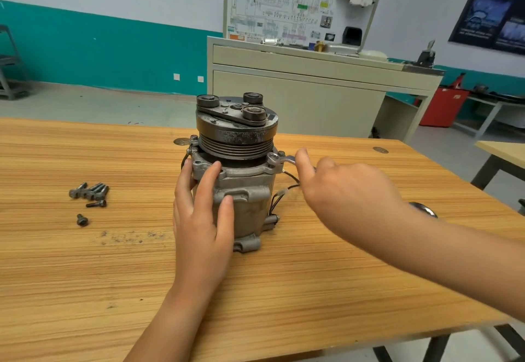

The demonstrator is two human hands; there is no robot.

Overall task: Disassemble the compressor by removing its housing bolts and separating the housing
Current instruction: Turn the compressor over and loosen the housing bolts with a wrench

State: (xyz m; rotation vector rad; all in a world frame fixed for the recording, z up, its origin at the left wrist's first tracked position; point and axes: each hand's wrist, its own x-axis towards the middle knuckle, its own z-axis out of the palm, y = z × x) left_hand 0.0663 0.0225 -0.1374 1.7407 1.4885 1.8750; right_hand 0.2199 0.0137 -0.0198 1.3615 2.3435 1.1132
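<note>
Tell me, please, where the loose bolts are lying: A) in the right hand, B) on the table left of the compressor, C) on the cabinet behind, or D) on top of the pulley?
B: the loose bolts lie clustered on the wooden table, left of the compressor that the left hand steadies, while the right hand holds only a wrench.

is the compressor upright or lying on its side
Upright: the compressor stands on end on the table, pulley on top, left hand resting against its body.
</note>
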